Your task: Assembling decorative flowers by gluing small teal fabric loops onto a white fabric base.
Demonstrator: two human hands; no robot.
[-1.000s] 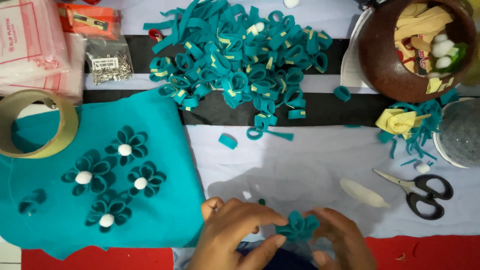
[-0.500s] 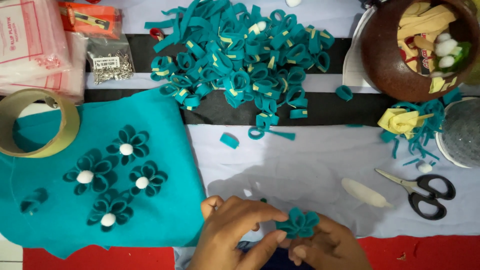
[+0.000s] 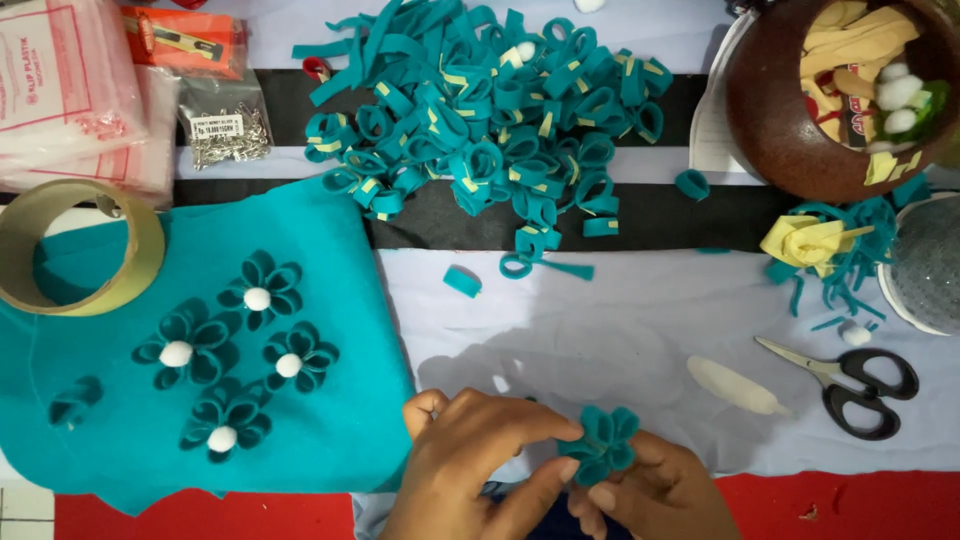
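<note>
Both my hands hold a small teal felt flower point(image 3: 603, 443) at the bottom middle of the view. My left hand point(image 3: 470, 460) pinches its left side between thumb and fingers. My right hand point(image 3: 655, 495) cups it from below and to the right, fingers curled under the petals. The flower has no white centre. Several finished teal flowers with white pompom centres point(image 3: 258, 298) lie on a teal felt sheet point(image 3: 330, 250) to the left. A large heap of teal felt loops point(image 3: 480, 110) lies at the top middle.
Black-handled scissors point(image 3: 850, 385) and a white glue stick point(image 3: 735, 385) lie to the right. A brown bowl point(image 3: 780, 120) of scraps and pompoms stands top right, a grey bowl point(image 3: 925, 265) below it. A tape roll point(image 3: 80, 250), a bag of pins point(image 3: 225, 125) and plastic bags point(image 3: 60, 90) sit left.
My right hand has slid under the flower, which has turned and now shows its petals more fully. My left hand has hardly moved.
</note>
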